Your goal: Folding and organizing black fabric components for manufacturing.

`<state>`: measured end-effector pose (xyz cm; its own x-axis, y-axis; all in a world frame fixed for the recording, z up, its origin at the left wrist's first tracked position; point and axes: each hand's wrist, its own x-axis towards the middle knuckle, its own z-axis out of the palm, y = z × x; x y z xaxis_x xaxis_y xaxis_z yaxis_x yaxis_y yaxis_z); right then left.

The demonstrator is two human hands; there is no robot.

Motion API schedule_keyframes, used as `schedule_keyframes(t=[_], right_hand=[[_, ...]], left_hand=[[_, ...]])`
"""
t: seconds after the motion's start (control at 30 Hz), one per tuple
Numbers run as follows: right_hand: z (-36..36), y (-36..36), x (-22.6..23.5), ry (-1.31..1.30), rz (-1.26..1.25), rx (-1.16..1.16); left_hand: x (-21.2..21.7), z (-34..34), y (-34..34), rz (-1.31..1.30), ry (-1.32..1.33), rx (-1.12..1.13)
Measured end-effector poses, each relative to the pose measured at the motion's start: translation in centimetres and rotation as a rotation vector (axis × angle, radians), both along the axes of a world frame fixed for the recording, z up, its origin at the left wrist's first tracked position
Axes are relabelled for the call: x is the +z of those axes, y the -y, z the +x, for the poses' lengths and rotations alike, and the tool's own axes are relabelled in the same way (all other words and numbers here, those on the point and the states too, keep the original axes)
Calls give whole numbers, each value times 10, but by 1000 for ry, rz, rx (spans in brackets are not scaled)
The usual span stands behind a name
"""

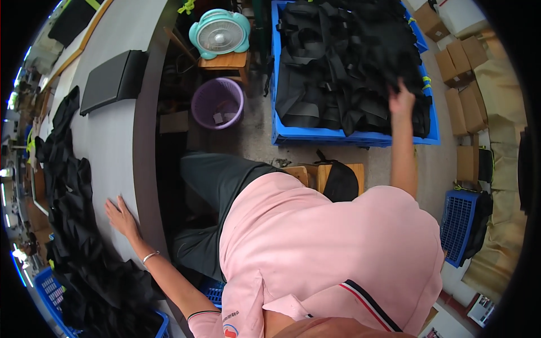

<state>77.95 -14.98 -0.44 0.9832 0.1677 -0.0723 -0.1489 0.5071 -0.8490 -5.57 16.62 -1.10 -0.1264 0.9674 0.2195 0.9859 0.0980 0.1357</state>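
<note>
My right hand [401,98] reaches out to the pile of black fabric bags [344,62] that fills a blue crate [349,137] on the floor, its fingers closed on the top of the pile. My left hand [120,217] lies flat and open on the grey worktable [115,141], near its rounded edge, with a thin bracelet on the wrist. Just left of that hand a long heap of black fabric [76,225] runs along the table. My pink shirt fills the lower middle of the view.
A purple waste basket [217,103] and a teal fan [220,32] on a wooden stool stand by the table. Cardboard boxes [465,73] line the right side. A small blue crate [459,222] sits at right, another at lower left [51,290]. A dark flat board [112,79] lies on the table.
</note>
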Motion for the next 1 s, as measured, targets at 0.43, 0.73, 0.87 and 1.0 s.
schedule_keyframes(t=[0.43, 0.73, 0.87, 1.0], right_hand=[[47, 81, -49, 211, -1674, -794], [-303, -250, 22, 1524, -607, 632], [-495, -325, 36, 1840, -138, 940], [-629, -414, 34, 2103, 159, 845]], left_hand=[[15, 15, 17, 49, -98, 52], [8, 28, 36, 137, 76, 71], [11, 29, 40, 160, 120, 77], [16, 32, 40, 178, 169, 72]])
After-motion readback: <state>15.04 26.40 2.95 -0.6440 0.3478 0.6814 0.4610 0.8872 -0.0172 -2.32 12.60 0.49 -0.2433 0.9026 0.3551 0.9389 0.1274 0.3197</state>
